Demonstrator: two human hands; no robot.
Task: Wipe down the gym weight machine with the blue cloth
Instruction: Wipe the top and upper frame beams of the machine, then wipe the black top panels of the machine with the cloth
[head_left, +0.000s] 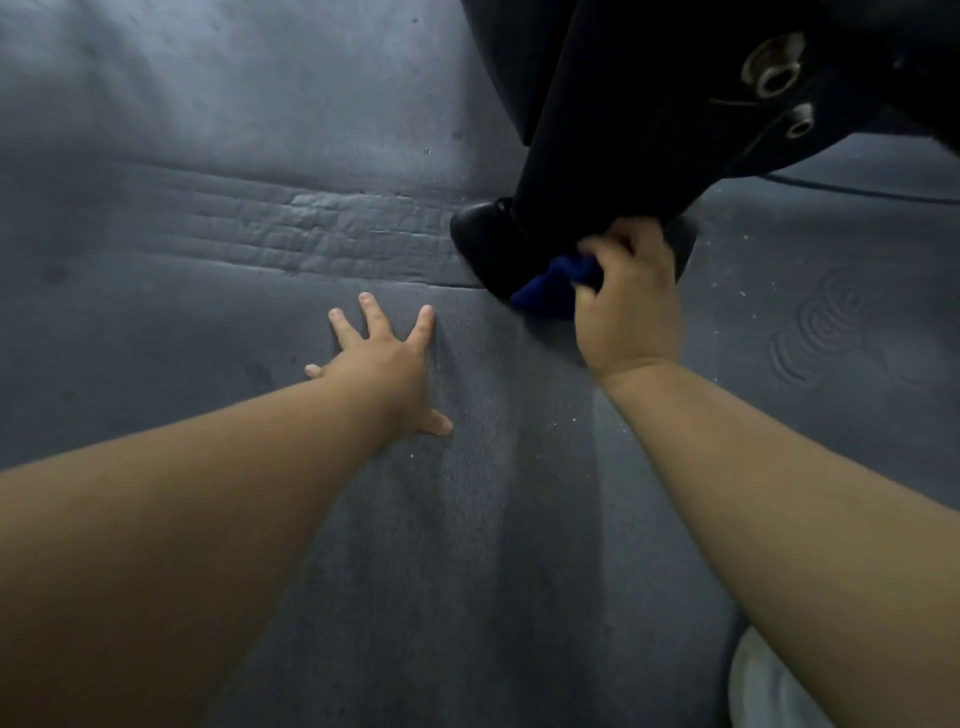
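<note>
The black frame of the weight machine comes down from the upper right to a rounded black foot on the floor. My right hand grips the bunched blue cloth and holds it against the base of the frame, right above the foot. Most of the cloth is hidden under my fingers. My left hand lies flat on the floor to the left of the foot, fingers spread and straight, holding nothing.
Grey rubber floor matting with seams and ridges fills the view. Two metal bolts sit on the frame at the upper right. A pale rounded shape shows at the bottom right edge. White specks dot the floor near my right arm.
</note>
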